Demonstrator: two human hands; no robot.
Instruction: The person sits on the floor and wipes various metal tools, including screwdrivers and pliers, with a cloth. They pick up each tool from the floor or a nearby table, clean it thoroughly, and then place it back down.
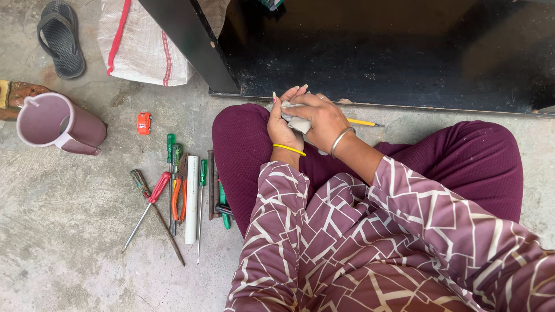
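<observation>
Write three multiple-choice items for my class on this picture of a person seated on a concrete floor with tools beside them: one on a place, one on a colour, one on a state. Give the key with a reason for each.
1. Where does the mauve plastic jug lie?
A. On the person's lap
B. On the floor at the far left, on its side
C. Inside the white sack

2. What colour is the thin bangle on the left wrist?
A. Yellow
B. Blue
C. Black

3. How do the left hand and right hand stand?
A. Both flat on the floor
B. One lifting a screwdriver
C. Both closed round a pale grey object over the knees

Key:
1 B, it rests tipped over on the concrete, left of the row of screwdrivers.
2 A, a yellow ring circles that wrist.
3 C, the fingers of both wrap the grey piece together.
</observation>
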